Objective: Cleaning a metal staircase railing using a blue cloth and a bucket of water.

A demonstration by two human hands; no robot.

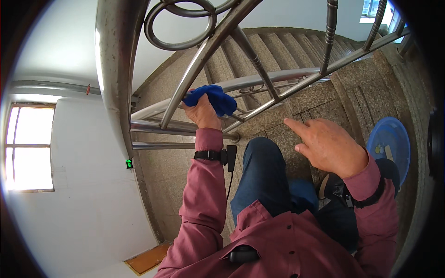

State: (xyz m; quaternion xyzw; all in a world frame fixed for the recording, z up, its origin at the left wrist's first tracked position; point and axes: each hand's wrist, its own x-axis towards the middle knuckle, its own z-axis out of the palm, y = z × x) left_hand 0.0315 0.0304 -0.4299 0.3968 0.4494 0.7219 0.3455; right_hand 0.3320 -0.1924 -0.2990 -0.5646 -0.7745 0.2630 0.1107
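On a granite staircase, my left hand [202, 111] presses a bunched blue cloth [211, 98] against the steel railing [194, 69], my right hand [327, 146] hovers open and empty, and a blue basin [394, 134] sits farther right.

Crumpled cloth rag [212, 100]: saturated royal blue, no pattern. Polished tubular metal stair railing [194, 69]: silver-grey, mirror sheen with pale highlights and faint dull smudges. Stone stair steps [320, 99]: speckled grey-brown granite, fine dark and light flecks throughout. Round plastic basin [389, 146]: mid blue, uniform. Long-sleeved button shirt [287, 241]: dusty rose-red, plain weave, small dark buttons. Denim trousers [259, 176]: deep blue, unpatterned. Wrist strap [208, 155]: black. Plastered stairwell wall [88, 204]: flat white. Small wall sign [129, 163]: bright green on dark ground.
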